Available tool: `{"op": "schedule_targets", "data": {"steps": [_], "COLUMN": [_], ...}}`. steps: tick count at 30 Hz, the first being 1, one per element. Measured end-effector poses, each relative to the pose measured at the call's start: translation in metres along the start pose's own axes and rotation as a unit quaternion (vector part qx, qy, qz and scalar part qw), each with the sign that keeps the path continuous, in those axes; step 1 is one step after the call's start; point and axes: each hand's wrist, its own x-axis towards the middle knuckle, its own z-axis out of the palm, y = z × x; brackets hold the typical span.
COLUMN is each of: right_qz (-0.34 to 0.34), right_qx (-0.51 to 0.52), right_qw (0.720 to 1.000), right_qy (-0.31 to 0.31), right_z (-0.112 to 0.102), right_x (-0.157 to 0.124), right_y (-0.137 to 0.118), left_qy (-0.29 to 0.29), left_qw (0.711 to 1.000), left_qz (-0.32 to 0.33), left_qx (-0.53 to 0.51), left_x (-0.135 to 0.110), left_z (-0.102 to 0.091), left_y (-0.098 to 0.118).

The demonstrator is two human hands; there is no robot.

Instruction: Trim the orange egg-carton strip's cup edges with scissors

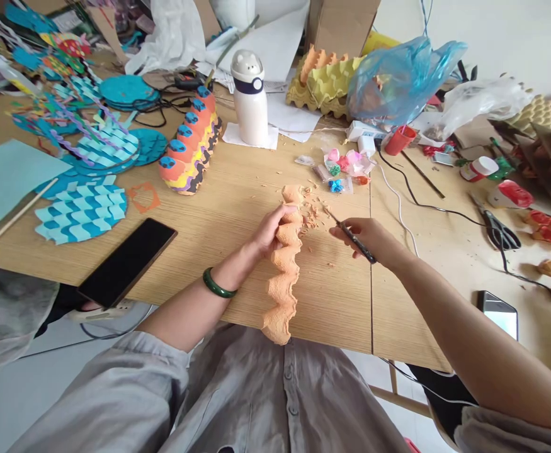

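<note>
A long strip of orange egg carton (284,270) with a row of bumps runs from mid-table to the front edge, its near end by my shirt. My left hand (275,229) is closed around its upper part. My right hand (367,239) grips a craft knife (356,241) with a dark handle, its thin tip pointing up and left, apart from the strip. Orange shavings (311,214) lie between the strip and the knife tip.
A painted egg-carton piece (190,141) and a white bottle (250,107) stand behind. Left are a phone (128,261) and blue paper crafts (84,211). Small clay packets (346,167), a blue plastic bag (398,82), cables and scissors (499,229) lie right; another phone (498,314) is nearer.
</note>
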Motion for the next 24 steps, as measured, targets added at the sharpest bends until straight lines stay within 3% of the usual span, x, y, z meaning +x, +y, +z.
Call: {"op": "schedule_targets", "data": {"steps": [3,5,8,12,15,19,24], "right_qz": [0.005,0.018,0.024,0.025,0.024,0.028,-0.018], "right_qx": [0.126,0.24,0.308,0.38,0.437,0.49,0.472], "right_qw": [0.992,0.969,0.941,0.904,0.877,0.838,0.839], "right_qy": [0.0,-0.051,-0.138,-0.196,-0.196,-0.239,-0.27], "right_z": [0.002,0.012,0.034,0.054,0.056,0.055,0.058], "right_x": [0.0,-0.001,-0.002,0.002,0.005,0.002,0.004], "right_y": [0.0,-0.001,-0.007,-0.016,-0.015,0.0,0.017], "left_qy": [-0.059,-0.101,-0.137,-0.134,-0.131,-0.137,-0.141], "left_qw": [0.998,0.994,0.989,0.989,0.989,0.989,0.989], "left_qz": [-0.024,-0.039,-0.054,-0.04,-0.017,-0.026,-0.02], "left_qx": [-0.002,-0.005,-0.024,-0.055,-0.069,-0.054,-0.031], "left_x": [-0.007,-0.012,-0.016,-0.018,-0.021,-0.025,-0.023], "left_z": [0.004,0.007,0.011,0.01,0.009,0.011,0.01], "left_y": [0.003,0.003,0.003,0.007,0.016,0.021,0.01]}}
